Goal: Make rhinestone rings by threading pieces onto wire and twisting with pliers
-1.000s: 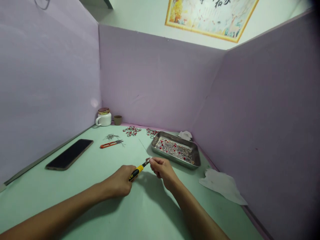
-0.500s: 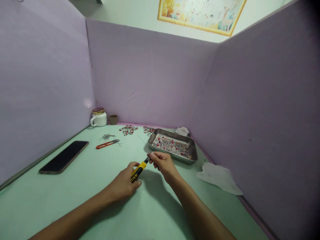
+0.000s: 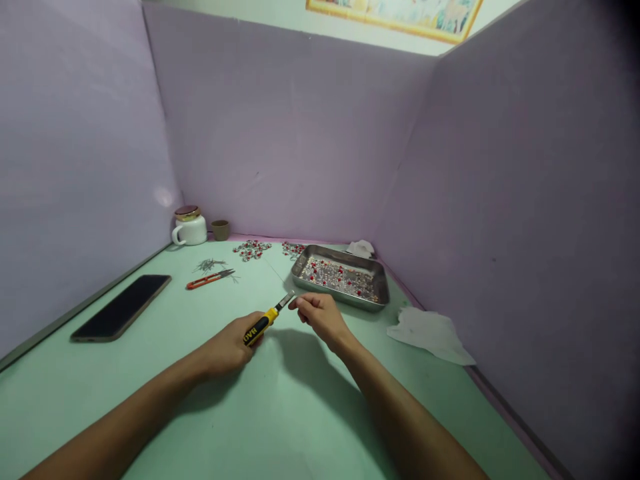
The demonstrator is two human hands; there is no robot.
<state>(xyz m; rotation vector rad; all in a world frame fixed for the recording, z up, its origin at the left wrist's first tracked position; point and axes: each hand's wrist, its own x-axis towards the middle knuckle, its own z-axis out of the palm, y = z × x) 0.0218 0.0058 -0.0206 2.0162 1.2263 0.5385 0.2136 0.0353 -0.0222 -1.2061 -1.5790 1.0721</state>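
The left hand hides the end of the yellow knife, the top edge cuts off the painting, and the bits in the tray are too small to tell.

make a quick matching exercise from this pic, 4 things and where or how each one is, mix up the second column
Things
1. yellow and black utility knife
2. steel tray
3. orange thread snips
4. black smartphone

Places and states
A. lying beside thin grey wires
B. gripped in the left hand
C. lying along the left purple board
D. holding small red and silver pieces

Pairs: 1-B, 2-D, 3-A, 4-C
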